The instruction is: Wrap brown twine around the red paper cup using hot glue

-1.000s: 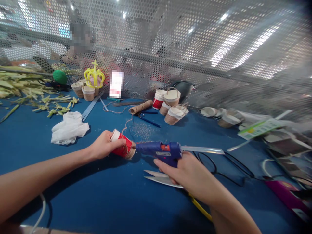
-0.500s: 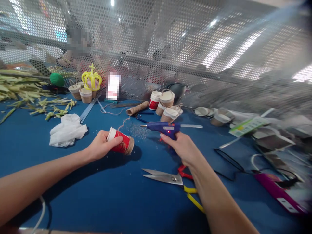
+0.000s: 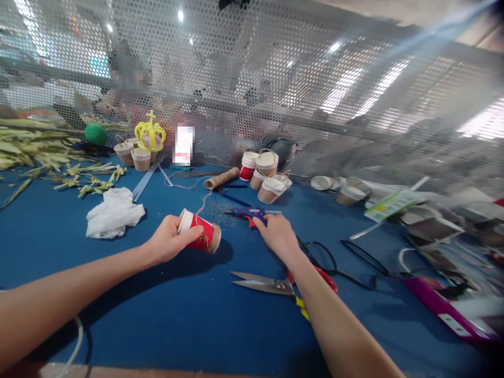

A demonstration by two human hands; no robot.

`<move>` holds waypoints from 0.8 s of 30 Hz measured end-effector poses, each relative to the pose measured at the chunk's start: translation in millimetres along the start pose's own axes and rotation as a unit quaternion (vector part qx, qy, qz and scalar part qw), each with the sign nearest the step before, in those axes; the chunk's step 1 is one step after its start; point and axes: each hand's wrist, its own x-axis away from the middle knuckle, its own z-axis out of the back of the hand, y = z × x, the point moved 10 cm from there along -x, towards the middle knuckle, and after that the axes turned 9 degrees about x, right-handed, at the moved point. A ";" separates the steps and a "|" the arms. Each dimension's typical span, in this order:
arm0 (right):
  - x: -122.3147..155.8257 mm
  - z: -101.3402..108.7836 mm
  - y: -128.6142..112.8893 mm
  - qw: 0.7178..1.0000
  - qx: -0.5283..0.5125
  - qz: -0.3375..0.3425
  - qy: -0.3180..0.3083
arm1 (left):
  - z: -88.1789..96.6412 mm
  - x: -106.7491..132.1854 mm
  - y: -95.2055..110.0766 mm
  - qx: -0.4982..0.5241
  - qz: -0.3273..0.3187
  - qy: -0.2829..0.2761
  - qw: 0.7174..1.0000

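Note:
My left hand (image 3: 167,240) is wrapped round a red paper cup (image 3: 198,237) that lies on its side, its base end wound with brown twine. The twine runs back from the cup to a spool (image 3: 221,178) further away. My right hand (image 3: 276,234) rests on the blue glue gun (image 3: 248,213), which lies low on the blue table (image 3: 165,320) a little beyond and to the right of the cup. Its fingers cover the gun's handle. The gun's nozzle points left, clear of the cup.
Scissors (image 3: 271,284) with red and yellow handles lie open near my right forearm. A white crumpled cloth (image 3: 113,212) lies left. Twine-wrapped cups (image 3: 270,181), a yellow crown (image 3: 149,134) and green leaves (image 3: 47,157) line the back by a perforated metal screen (image 3: 275,79). Another person sits behind it.
My right hand carried the glue gun away from the cup, back and down toward the table. My left hand kept hold of the cup, almost still.

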 end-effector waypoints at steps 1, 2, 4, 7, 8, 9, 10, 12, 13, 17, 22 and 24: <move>4.7 3.6 -10.2 1.000 0.004 0.017 0.008 | -0.2 0.4 0.0 -0.010 -0.001 -0.001 1.000; 10.4 5.0 -23.1 0.999 0.002 0.038 0.006 | -0.8 0.8 0.0 -0.021 -0.002 -0.003 1.000; 27.0 -6.3 -64.0 0.987 -0.040 0.138 -0.069 | -3.3 2.3 1.3 -0.047 -0.011 -0.013 0.999; 59.1 -30.8 -117.2 0.931 -0.161 0.236 -0.228 | -11.0 6.1 8.9 -0.093 -0.048 -0.039 0.994; 66.0 -36.3 -127.3 0.914 -0.198 0.239 -0.260 | -14.6 7.7 11.9 -0.109 -0.063 -0.051 0.991; 68.6 -39.4 -132.3 0.904 -0.240 0.221 -0.275 | -18.1 9.3 14.2 -0.122 -0.075 -0.064 0.988; 68.8 -41.3 -133.9 0.897 -0.282 0.196 -0.279 | -21.3 10.4 14.9 -0.130 -0.080 -0.076 0.985; 65.8 -40.7 -130.5 0.887 -0.352 0.141 -0.264 | -24.1 10.6 11.2 -0.123 -0.062 -0.089 0.986; 63.9 -37.6 -127.4 0.884 -0.376 0.123 -0.248 | -23.7 9.6 7.2 -0.103 -0.040 -0.089 0.990; 56.4 -11.8 -114.0 0.893 -0.404 0.107 -0.168 | -17.4 4.8 -11.1 0.038 0.068 -0.060 0.995; 50.4 2.6 -102.5 0.898 -0.409 0.103 -0.123 | -15.2 5.6 -21.0 0.132 0.143 -0.028 0.980; 49.4 0.1 -101.1 0.904 -0.394 0.106 -0.123 | -18.1 7.0 -19.7 0.130 0.146 -0.038 0.980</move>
